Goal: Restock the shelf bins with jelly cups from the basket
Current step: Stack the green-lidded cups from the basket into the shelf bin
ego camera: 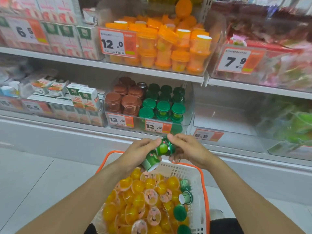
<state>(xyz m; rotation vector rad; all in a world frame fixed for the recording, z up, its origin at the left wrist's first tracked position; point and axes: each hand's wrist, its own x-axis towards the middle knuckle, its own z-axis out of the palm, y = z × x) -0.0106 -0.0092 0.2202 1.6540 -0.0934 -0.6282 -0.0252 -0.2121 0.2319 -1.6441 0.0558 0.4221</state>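
Across the whole upper half, white shelving [152,69] in two tiers, blurred toward three o'clock. On the upper tier at twelve o'clock, a clear bin of orange jelly cups [168,48] behind a price tag reading 12.0 [116,42]; at ten o'clock, stacked drink cartons [67,36]. On the lower tier, dead centre, a clear shelf bin [188,115] with brown-lidded cups [125,100] on its nine o'clock side and green-lidded cups [166,105] on its three o'clock side, two 12.0 tags on the front. At six o'clock, an orange-rimmed white basket [199,181], heaped with yellow jelly cups [140,200] and a few green ones [184,198] along its three o'clock wall (some lying on their sides). Above the basket's far rim, just below the shelf bin, both hands together. Left hand [140,153] curled round a green jelly cup [150,162], tilted with its white base toward six o'clock, body pressed against the palm, fingertips reaching to one o'clock. Right hand [187,152] curled on a second green jelly cup [164,147], index fingertip over its top at eleven o'clock, thumb hidden beneath, so cup wedged between both hands' fingertips. Two held cups touching, upper one at one o'clock of lower.
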